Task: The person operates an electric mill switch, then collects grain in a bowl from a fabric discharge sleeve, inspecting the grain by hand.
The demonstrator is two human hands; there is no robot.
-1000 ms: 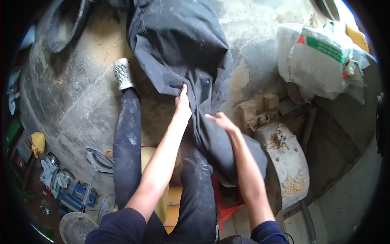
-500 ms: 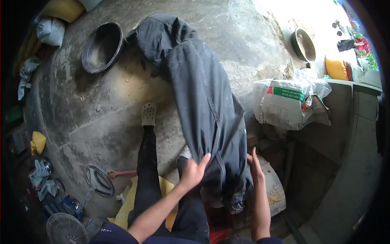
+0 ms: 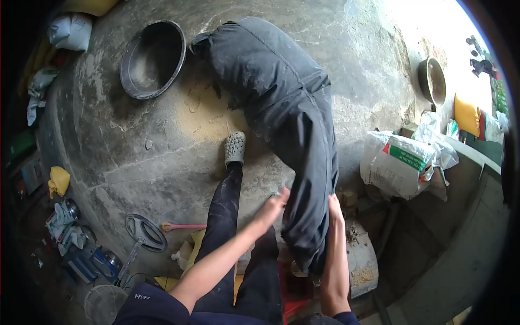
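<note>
The long dark cloth sack, lying bulged across the concrete floor, was being gripped at its near end, pinched between the left hand and right hand, so firmer bunching seemed needed next.

— What is seen of the dark fabric sack?
— A long, stuffed black cloth tube is laid across the concrete floor, bent midway, its near end raised and bunched.
</note>
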